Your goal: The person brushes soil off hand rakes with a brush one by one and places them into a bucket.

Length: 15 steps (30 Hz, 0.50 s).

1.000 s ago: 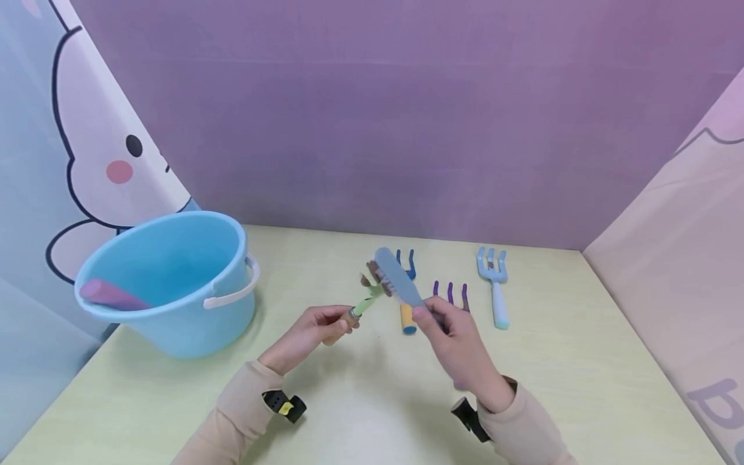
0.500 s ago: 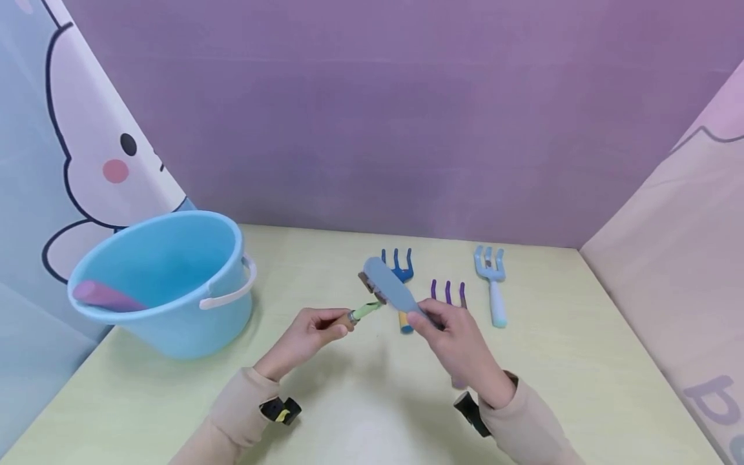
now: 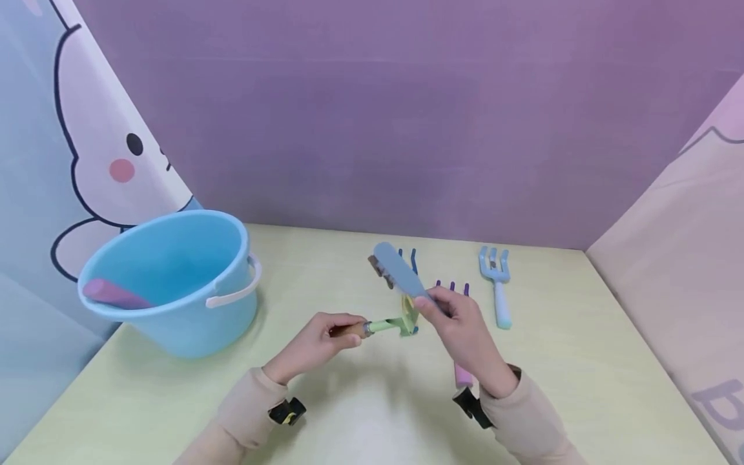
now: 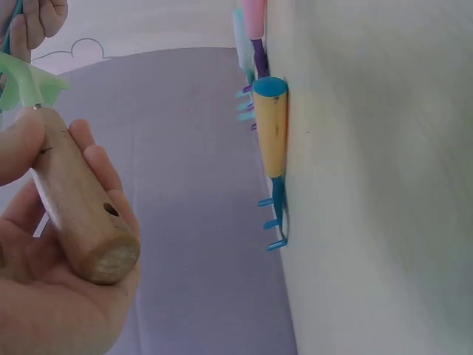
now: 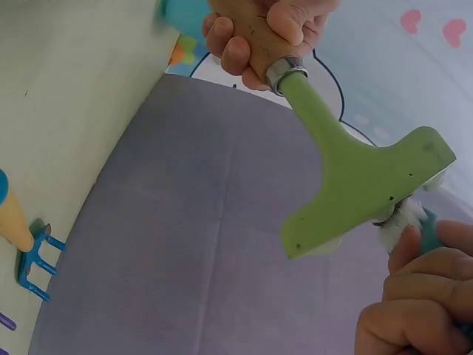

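My left hand [image 3: 320, 342] grips the wooden handle [image 4: 81, 192] of a small hand rake. The rake's green head [image 5: 362, 185] points right, toward my other hand, and its broad flat side faces the right wrist camera. My right hand [image 3: 465, 332] holds a blue brush [image 3: 401, 268] by its handle, tilted up to the left. Brown-stained bristles [image 3: 380, 271] show along the brush's left side. In the head view the bristles stand above the rake head, apart from it. From the right wrist, white bristles [image 5: 401, 222] appear partly behind the green head; contact there cannot be judged.
A light blue bucket [image 3: 180, 329] with a pink-purple object [image 3: 113, 294] inside stands at the left. On the table [image 3: 569, 361] lie a blue fork with a yellow handle [image 4: 270, 133], a purple fork with a pink handle [image 3: 463, 376], and a light blue fork [image 3: 500, 297].
My left hand has turned the rake and shifted it right, so its head swings down below the brush. The brush has lifted slightly, leaving a gap between bristles and rake in the head view.
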Each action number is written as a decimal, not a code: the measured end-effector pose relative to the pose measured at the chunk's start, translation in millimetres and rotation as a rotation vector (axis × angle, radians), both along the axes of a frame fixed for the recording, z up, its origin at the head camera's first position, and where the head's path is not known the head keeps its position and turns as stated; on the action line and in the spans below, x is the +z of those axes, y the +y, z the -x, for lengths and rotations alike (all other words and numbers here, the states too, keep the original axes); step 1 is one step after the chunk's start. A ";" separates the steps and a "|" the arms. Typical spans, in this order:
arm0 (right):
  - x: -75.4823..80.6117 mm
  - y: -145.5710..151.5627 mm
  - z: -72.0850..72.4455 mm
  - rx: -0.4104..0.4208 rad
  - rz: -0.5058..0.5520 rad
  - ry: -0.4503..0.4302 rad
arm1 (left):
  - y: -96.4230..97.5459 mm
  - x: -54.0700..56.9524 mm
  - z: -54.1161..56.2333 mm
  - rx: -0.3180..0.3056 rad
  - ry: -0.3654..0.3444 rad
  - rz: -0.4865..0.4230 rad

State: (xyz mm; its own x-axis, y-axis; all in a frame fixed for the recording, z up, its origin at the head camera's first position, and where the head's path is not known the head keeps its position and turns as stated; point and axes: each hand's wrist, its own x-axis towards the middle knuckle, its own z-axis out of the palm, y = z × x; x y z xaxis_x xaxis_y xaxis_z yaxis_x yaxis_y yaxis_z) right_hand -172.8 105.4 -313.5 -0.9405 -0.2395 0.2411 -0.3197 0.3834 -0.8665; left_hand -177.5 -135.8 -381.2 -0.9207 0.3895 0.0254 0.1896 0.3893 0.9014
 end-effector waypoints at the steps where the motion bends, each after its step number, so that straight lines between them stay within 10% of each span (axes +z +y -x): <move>1: 0.5 0.9 0.1 0.002 0.005 0.004 | -0.3 0.5 0.0 0.002 0.002 0.003; 10: -1.7 5.6 -2.2 -0.011 0.084 0.050 | -2.0 0.4 1.7 0.020 -0.013 0.008; 15: -9.2 8.5 -8.9 -0.059 0.058 0.220 | -0.5 0.5 0.4 0.061 -0.026 0.009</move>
State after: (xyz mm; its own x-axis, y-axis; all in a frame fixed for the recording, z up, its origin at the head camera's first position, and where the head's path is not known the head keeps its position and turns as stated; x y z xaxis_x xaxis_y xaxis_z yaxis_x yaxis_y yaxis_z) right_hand -163.9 113.9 -322.7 -0.8759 -0.1655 0.4532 -0.4815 0.3590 -0.7996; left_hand -177.9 -136.3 -380.7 -0.9431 0.3324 -0.0016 0.1421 0.4075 0.9021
